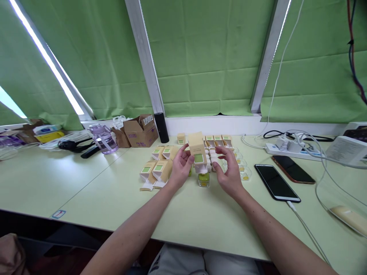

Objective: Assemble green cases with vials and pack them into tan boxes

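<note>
My left hand (180, 168) is closed round the side of a small beige carton (197, 147) with a green label, held tilted above the table with its flap hanging down at the lower end. To the right of it my right hand (228, 171) has its fingers apart and holds nothing. Just below the carton stands a small square glass jar (203, 180) with green in it. Left of my hands lie several similar cartons (162, 170) with end flaps open. Behind the held carton, partly hidden, are white pieces (209, 156) and more cartons (218, 141) in a row.
Clear plastic trays (244, 172) with yellow spots sit right of my hands. Beyond them are a charging phone (276, 182), another phone (293, 169) and a power strip (292, 151) with loose cables. A cardboard box (142, 131), black cylinder (161, 128) and purple bottle (103, 138) stand at the back left.
</note>
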The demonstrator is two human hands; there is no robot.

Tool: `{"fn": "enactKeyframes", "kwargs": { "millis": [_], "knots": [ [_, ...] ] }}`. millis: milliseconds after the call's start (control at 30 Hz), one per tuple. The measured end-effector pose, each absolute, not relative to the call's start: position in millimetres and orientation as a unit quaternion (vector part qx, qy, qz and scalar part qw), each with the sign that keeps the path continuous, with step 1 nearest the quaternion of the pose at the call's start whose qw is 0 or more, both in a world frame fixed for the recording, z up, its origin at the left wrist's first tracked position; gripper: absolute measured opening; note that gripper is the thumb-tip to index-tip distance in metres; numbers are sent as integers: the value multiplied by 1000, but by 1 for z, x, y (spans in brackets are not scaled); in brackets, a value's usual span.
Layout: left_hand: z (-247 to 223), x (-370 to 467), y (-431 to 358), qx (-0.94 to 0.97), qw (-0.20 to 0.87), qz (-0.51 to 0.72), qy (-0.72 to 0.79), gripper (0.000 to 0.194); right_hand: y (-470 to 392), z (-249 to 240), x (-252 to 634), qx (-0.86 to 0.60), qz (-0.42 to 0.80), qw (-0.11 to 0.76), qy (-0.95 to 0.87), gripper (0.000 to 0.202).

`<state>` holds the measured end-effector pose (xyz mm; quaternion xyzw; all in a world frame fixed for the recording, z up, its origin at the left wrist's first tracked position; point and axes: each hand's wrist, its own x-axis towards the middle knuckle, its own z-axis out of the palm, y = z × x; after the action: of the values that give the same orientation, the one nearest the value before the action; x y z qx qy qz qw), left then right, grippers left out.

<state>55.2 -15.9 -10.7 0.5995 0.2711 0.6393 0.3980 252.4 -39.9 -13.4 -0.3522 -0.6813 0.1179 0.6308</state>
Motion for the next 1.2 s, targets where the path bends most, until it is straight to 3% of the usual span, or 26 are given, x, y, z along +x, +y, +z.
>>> {"fn": "enactKeyframes", "kwargs": {
  "millis": [233, 700, 967, 1100, 1200],
  "knots": [
    [-5, 55, -15, 562, 349, 681, 315, 80, -39, -15, 252, -326, 108, 620, -706, 43],
    [11, 64, -33, 549, 407, 629, 370, 61, -42, -18, 247, -288, 197, 590, -728, 45],
    [4, 64, -29, 581, 422, 593, 365, 61, -42, -20, 246, -291, 255, 582, -715, 38],
    [-3, 61, -28, 624, 385, 590, 336, 54, -40, -19, 246, -292, 279, 599, -691, 33],
    [-7, 56, -26, 669, 299, 601, 319, 51, -38, -19, 247, -297, 300, 607, -673, 32]
  ]
}}
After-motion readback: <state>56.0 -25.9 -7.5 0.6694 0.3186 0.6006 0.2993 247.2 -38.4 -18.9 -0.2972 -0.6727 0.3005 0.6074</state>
